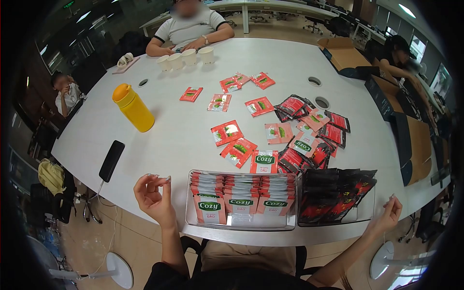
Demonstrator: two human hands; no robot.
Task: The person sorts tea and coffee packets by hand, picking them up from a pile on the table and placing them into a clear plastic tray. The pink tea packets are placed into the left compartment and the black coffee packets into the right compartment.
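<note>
Sorting appears paused: left hand (153, 195), lower left, loosely curled and empty; right hand (389, 215), lower right, grip cannot be told; the 2 flank the tray (190, 220) of tea packets (240, 197), bottom centre, so a pick needs an inward reach.

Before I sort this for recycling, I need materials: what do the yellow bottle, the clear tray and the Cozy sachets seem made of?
Yellow bottle: opaque plastic, matte, even colour, moulded orange lid. Clear tray: rigid transparent plastic, probably acrylic; glossy rim, contents show through. Cozy sachets: likely laminated paper or film; printed, flat, slight sheen.
</note>
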